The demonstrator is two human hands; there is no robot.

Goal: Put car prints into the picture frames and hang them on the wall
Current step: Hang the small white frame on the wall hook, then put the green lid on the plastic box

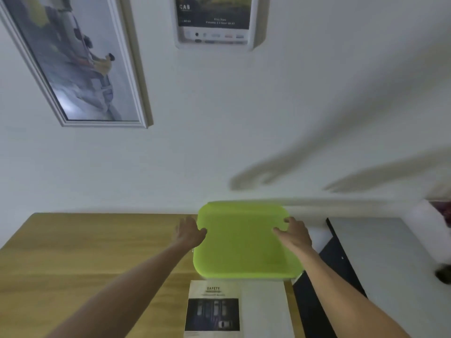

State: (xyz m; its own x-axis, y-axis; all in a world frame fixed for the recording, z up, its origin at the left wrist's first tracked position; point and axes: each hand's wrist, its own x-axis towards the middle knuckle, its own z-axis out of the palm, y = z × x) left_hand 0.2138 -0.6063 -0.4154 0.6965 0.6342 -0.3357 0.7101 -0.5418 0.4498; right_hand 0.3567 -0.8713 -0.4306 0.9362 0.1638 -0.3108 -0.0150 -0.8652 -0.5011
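Prints for the job lie on the wooden desk (73,252): one car print (212,311) marked "SAFETY" sits just in front of the green lid (244,242), with a blank white sheet (264,311) beside it. Both hands are on the lid, the left hand (188,234) at its left edge and the right hand (294,234) at its right, fingers (284,222) curled over the rim and grasping it, probably to lift or shift it evenly. Above the lid, two framed pictures (80,62) (214,20) already hang on the wall
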